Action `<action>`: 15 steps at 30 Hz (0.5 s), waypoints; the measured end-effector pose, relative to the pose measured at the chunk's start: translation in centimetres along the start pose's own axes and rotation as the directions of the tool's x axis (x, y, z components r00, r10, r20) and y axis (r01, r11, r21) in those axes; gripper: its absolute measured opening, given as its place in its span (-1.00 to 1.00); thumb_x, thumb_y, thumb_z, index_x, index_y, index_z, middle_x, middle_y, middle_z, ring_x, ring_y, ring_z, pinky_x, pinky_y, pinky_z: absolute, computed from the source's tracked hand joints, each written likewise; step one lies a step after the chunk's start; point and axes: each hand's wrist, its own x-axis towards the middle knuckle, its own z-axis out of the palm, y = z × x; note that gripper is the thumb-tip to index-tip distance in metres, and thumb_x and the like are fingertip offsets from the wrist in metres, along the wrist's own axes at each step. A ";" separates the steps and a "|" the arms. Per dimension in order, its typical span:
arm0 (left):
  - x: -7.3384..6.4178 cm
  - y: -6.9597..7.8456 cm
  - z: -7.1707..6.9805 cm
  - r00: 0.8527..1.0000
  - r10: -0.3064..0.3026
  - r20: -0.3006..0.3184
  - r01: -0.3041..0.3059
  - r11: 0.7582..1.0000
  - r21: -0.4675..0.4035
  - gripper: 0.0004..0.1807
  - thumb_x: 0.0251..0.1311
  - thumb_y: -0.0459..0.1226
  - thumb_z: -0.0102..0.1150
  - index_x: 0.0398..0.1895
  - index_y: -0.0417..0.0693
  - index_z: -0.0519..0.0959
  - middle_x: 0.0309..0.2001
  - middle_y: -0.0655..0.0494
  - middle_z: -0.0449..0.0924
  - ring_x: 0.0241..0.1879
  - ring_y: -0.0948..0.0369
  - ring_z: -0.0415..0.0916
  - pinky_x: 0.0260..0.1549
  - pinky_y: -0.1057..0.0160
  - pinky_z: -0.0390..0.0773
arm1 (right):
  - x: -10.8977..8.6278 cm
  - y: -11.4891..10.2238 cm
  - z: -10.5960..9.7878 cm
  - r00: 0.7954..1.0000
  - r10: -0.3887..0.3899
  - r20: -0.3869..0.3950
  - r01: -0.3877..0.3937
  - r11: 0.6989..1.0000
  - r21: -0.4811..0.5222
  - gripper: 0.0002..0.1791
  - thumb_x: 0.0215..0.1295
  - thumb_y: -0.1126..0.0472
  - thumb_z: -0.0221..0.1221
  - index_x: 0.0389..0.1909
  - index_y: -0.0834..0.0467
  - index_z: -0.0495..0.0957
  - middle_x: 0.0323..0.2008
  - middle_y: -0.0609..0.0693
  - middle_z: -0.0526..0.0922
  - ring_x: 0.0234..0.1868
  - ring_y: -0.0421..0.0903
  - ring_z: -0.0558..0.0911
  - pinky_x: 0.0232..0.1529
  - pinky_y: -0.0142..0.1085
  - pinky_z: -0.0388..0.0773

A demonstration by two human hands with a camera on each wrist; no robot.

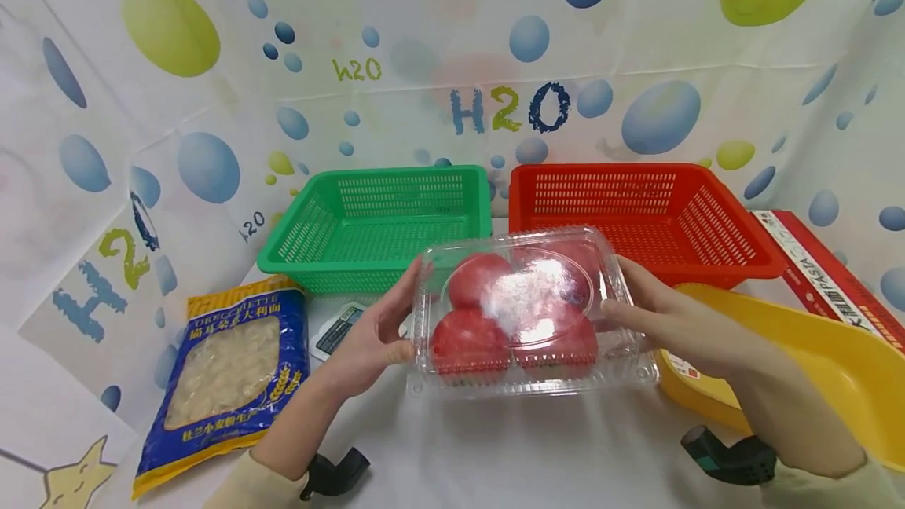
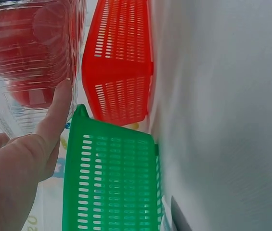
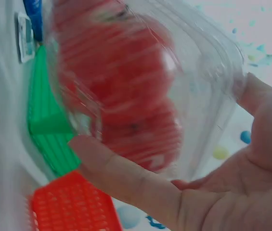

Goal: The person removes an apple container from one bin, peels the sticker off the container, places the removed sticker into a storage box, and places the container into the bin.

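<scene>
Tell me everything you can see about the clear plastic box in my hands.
The clear plastic box looks shiny and thin, with ribbed walls, a flanged rim and an oval outline on its lid, which appears closed. Round red fruits, probably tomatoes, show inside. It is held slightly tilted over the white tabletop, with the left hand and right hand gripping opposite ends.

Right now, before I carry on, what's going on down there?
A person is holding a clear plastic box of red, round produce off the table, the left hand on one side, the right hand on the other. It's in front of the green basket and the red basket, not in either one. A pasta bag lies to the left; a yellow bin sits to the right.
</scene>
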 end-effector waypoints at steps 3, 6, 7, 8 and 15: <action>0.1 0.2 0.0 1.000 0.004 -0.012 -0.004 1.000 0.003 0.18 0.18 0.13 0.34 0.65 0.03 -0.20 0.63 -0.06 -0.27 0.49 -0.35 -0.16 0.18 0.09 0.49 | 0.3 0.1 0.3 1.000 0.011 -0.024 -0.010 0.999 0.030 -0.06 0.45 0.10 0.15 0.63 -0.11 -0.24 0.50 0.18 0.02 0.27 0.32 0.37 -0.04 0.12 0.63; 0.1 0.4 -0.1 1.000 0.001 -0.020 -0.001 1.000 -0.001 0.18 0.17 0.14 0.34 0.65 0.04 -0.20 0.63 -0.04 -0.28 0.50 -0.34 -0.21 0.20 0.11 0.47 | 0.5 0.2 0.5 0.998 0.028 -0.050 -0.026 0.998 0.049 -0.07 0.45 0.06 0.15 0.63 -0.10 -0.24 0.49 0.19 0.01 0.30 0.28 0.30 0.00 0.12 0.61; 0.1 0.4 -0.1 1.000 -0.003 -0.023 0.003 1.000 -0.003 0.18 0.17 0.15 0.33 0.65 0.04 -0.20 0.63 -0.02 -0.28 0.50 -0.33 -0.23 0.21 0.11 0.46 | 0.6 0.2 0.6 0.997 0.034 -0.062 -0.031 0.998 0.056 -0.09 0.46 0.05 0.14 0.62 -0.09 -0.22 0.48 0.19 0.03 0.30 0.27 0.29 0.02 0.11 0.60; 0.1 0.4 -0.1 1.000 -0.005 -0.026 0.005 1.000 -0.003 0.19 0.17 0.16 0.33 0.65 0.03 -0.20 0.63 -0.02 -0.28 0.50 -0.33 -0.23 0.23 0.12 0.44 | 0.7 0.2 0.7 0.996 0.043 -0.077 -0.038 0.997 0.066 -0.10 0.46 0.04 0.14 0.62 -0.08 -0.20 0.47 0.18 0.06 0.30 0.26 0.29 0.03 0.09 0.59; 0.2 0.5 -0.1 0.998 0.008 -0.065 -0.007 1.000 0.022 0.19 0.17 0.21 0.30 0.65 -0.01 -0.19 0.63 -0.04 -0.22 0.51 -0.23 -0.11 0.22 0.13 0.44 | 1.6 0.2 1.2 0.978 0.071 -0.196 -0.036 0.984 0.176 -0.21 0.44 0.05 0.15 0.57 0.01 0.00 0.40 0.14 0.19 0.27 0.18 0.31 0.05 -0.02 0.58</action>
